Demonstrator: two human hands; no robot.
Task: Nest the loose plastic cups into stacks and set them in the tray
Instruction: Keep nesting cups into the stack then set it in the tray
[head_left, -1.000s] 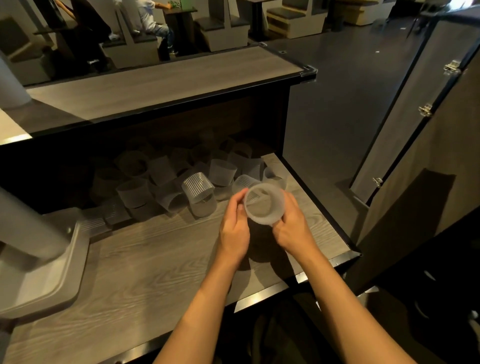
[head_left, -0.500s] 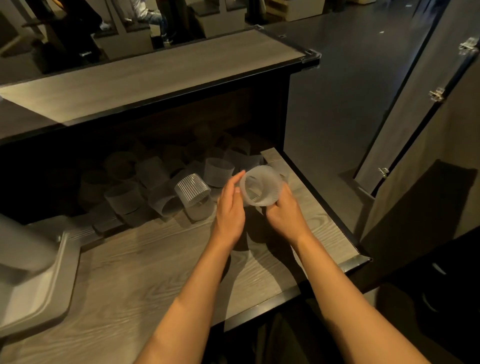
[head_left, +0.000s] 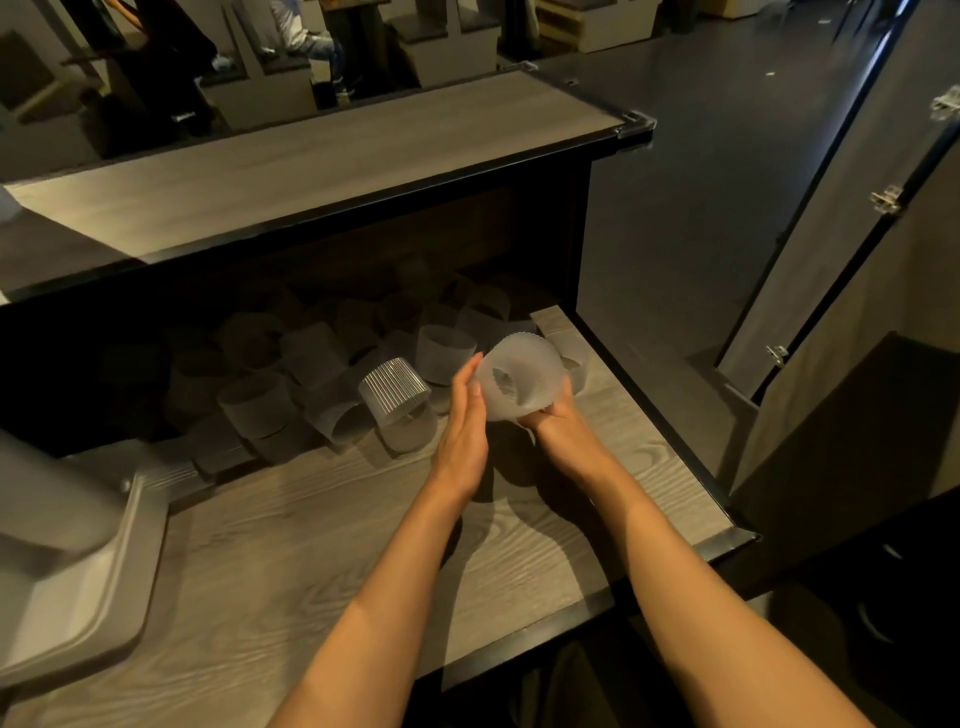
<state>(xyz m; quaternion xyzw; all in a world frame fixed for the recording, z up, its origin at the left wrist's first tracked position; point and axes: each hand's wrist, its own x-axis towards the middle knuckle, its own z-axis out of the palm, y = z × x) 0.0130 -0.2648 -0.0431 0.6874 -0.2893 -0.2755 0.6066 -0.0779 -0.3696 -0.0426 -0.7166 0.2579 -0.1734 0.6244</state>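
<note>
My right hand (head_left: 558, 431) grips a translucent ribbed plastic cup (head_left: 519, 382) from below, tilted on its side with its mouth toward me. My left hand (head_left: 465, 421) lies flat against the cup's left side, fingers straight. Several loose frosted cups (head_left: 311, 384) lie jumbled on the lower wooden shelf (head_left: 291, 545) behind and left of my hands, one ribbed cup (head_left: 394, 388) resting upside down on another. The grey tray (head_left: 78, 587) sits at the shelf's left end, partly out of view, with something grey and blurred lying in it.
An upper wooden counter (head_left: 322, 156) overhangs the back of the shelf and shades the rear cups. The shelf ends at a black metal edge (head_left: 660, 415) on the right. Beyond it are dark floor and a hinged panel (head_left: 857, 249). Seats and a seated person show far back.
The cup has tilted from mouth-up toward its side. Both hands have shifted slightly forward toward the pile, and my left hand has flattened against the cup.
</note>
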